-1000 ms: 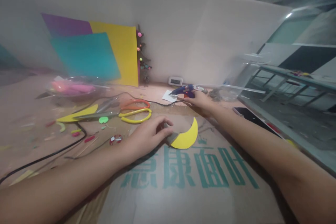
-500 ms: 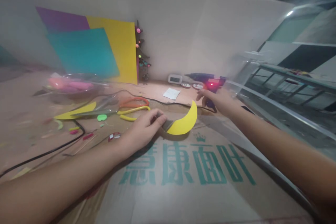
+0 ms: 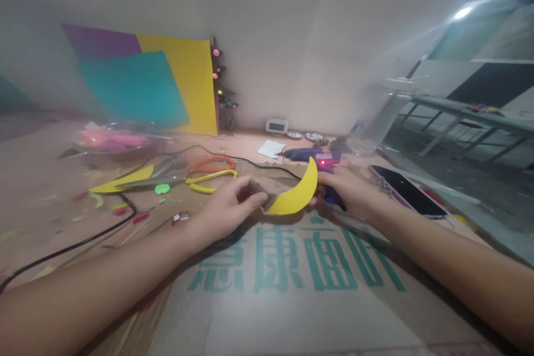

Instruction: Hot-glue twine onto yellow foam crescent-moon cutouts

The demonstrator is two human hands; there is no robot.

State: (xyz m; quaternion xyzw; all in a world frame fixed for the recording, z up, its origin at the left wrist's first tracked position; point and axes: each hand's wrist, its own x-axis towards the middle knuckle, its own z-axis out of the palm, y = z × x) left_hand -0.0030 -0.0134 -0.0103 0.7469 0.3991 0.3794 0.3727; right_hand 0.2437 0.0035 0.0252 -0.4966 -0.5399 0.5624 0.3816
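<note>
Between the thumb and fingers of my left hand (image 3: 236,206) is a small dark piece, joined to or touching the lower end of a yellow crescent (image 3: 294,197). The crescent curves up to the right above a cardboard sheet (image 3: 250,317) with green lettering. My right hand (image 3: 346,192) is closed around the handle of a dark blue glue gun (image 3: 308,154), whose red light glows. Its nozzle points left, behind the crescent's tip. Scissors (image 3: 212,164) with orange and yellow handles lie beyond my left hand.
Colored sheets (image 3: 133,86) lean on the wall at the left, behind a clear bowl (image 3: 114,139) of pink pieces. A black cord (image 3: 70,246) crosses the table. A phone (image 3: 406,192) and a clear container (image 3: 371,128) stand or lie at the right.
My right hand has closed on the glue gun and brought it nearer, down and to the left. The phone has come into fuller view. My left hand and the crescent have barely moved.
</note>
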